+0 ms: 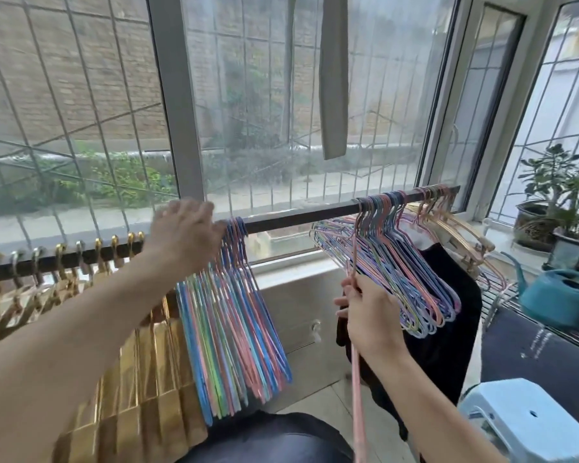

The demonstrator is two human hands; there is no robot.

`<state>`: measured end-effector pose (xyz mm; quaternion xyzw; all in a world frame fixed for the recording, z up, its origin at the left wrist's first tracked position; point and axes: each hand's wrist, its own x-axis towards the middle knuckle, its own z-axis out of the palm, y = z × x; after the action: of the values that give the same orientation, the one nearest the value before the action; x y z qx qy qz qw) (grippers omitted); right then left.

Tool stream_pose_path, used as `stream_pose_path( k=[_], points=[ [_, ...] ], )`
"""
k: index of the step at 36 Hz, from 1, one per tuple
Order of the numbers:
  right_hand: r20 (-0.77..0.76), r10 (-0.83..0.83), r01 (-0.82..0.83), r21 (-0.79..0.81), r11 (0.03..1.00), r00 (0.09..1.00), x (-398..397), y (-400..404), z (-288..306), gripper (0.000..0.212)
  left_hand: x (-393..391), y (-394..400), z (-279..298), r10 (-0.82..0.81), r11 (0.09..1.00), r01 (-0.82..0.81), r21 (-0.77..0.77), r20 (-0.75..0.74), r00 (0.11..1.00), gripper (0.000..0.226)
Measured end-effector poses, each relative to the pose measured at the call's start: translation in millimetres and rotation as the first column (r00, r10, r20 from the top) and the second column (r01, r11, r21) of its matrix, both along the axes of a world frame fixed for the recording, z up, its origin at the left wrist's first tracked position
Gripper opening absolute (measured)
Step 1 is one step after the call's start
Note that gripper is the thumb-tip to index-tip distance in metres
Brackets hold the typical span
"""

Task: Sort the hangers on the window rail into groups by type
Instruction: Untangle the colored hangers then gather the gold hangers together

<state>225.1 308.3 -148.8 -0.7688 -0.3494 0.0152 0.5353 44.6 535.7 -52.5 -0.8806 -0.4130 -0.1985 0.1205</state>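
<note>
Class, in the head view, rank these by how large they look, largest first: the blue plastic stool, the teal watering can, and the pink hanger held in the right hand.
1. blue plastic stool, though it is nearest the camera and cut off by the frame edge.
2. teal watering can.
3. pink hanger: long but very thin, held by the right hand.
</note>
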Motion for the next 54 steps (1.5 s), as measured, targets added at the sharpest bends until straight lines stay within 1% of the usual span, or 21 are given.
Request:
stream_pose_path(
  k=[1,3,7,9,11,12,14,16,20,22,26,34,36,40,43,45,46,48,50,52,54],
  points=[
    [-0.001,0.007,-0.007,-0.016,1.000,1.000,6,3,3,0.018,-6,10,-4,0.075,0.997,-0.076,-0.020,-0.051,0.996,0.072],
    [-0.016,0.037,-0.037,-0.047,0.998,0.999,21,13,9,0.017,-14,16,-8,0.134,0.988,-0.140,-0.058,-0.110,0.985,0.074],
    [-0.179,0.179,-0.188,-0.036,0.981,0.967,59,43,28,0.016,-14,15,-13,0.115,0.992,-0.107,0.062,-0.129,0.985,0.081],
    [-0.236,0.177,-0.198,-0.067,0.978,0.955,79,56,36,0.022,-13,16,-16,0.114,0.991,-0.104,0.083,-0.123,0.986,0.081],
    [-0.238,0.129,-0.161,-0.120,0.980,0.963,99,66,42,0.022,-12,14,-18,0.118,0.990,-0.107,0.090,-0.127,0.985,0.080],
    [-0.198,0.099,-0.130,-0.155,0.979,0.975,107,69,45,0.019,-12,13,-19,0.116,0.990,-0.105,0.090,-0.129,0.985,0.079],
    [-0.056,0.036,-0.049,-0.252,0.967,0.998,120,75,51,0.016,-12,13,-20,0.123,0.990,-0.112,0.090,-0.128,0.984,0.076],
    [0.081,-0.003,0.028,-0.321,0.947,0.997,131,83,59,0.016,-11,15,-20,0.133,0.988,-0.122,0.098,-0.120,0.984,0.076],
    [0.229,-0.060,0.154,-0.420,0.894,0.972,147,103,67,0.019,-12,23,-24,0.141,0.985,-0.130,0.118,-0.094,0.985,0.078],
    [0.301,-0.067,0.209,-0.469,0.858,0.951,147,109,68,0.015,-14,27,-27,0.147,0.982,-0.136,0.133,-0.077,0.986,0.078],
    [0.376,-0.074,0.277,-0.520,0.808,0.924,150,114,66,0.018,-9,30,-29,0.157,0.980,-0.150,0.133,-0.048,0.986,0.079],
    [0.343,-0.107,0.289,-0.539,0.791,0.933,161,102,55,0.016,-6,32,-32,0.141,0.982,-0.136,0.129,-0.031,0.990,0.077],
    [0.387,-0.107,0.317,-0.535,0.783,0.916,161,100,57,0.019,-5,30,-31,0.137,0.982,-0.132,0.133,-0.025,0.990,0.076],
    [0.536,-0.137,0.435,-0.481,0.761,0.833,147,93,61,0.025,0,25,-27,0.123,0.986,-0.119,0.112,-0.023,0.992,0.072],
    [0.504,-0.080,0.337,-0.442,0.832,0.860,118,99,57,0.022,-1,23,-27,0.117,0.989,-0.115,0.096,-0.021,0.993,0.072],
    [0.422,0.055,0.160,-0.457,0.875,0.905,92,107,53,0.023,-3,24,-27,0.120,0.988,-0.117,0.098,-0.027,0.992,0.071],
    [0.360,0.149,0.048,-0.483,0.874,0.921,76,112,49,0.024,-5,25,-27,0.122,0.988,-0.119,0.103,-0.030,0.992,0.070],
    [0.195,0.319,-0.179,-0.518,0.836,0.928,45,119,41,0.026,-6,24,-25,0.121,0.987,-0.118,0.106,-0.030,0.992,0.069],
    [0.035,0.420,-0.346,-0.507,0.789,0.907,17,124,34,0.027,-9,24,-26,0.133,0.987,-0.129,0.097,-0.031,0.991,0.068],
    [-0.093,0.463,-0.448,-0.474,0.758,0.881,-5,127,28,0.027,-9,24,-27,0.136,0.987,-0.132,0.095,-0.034,0.990,0.069],
    [-0.190,0.467,-0.500,-0.443,0.744,0.863,-18,129,21,0.029,-10,22,-28,0.138,0.987,-0.134,0.091,-0.038,0.990,0.070]
  ],
)
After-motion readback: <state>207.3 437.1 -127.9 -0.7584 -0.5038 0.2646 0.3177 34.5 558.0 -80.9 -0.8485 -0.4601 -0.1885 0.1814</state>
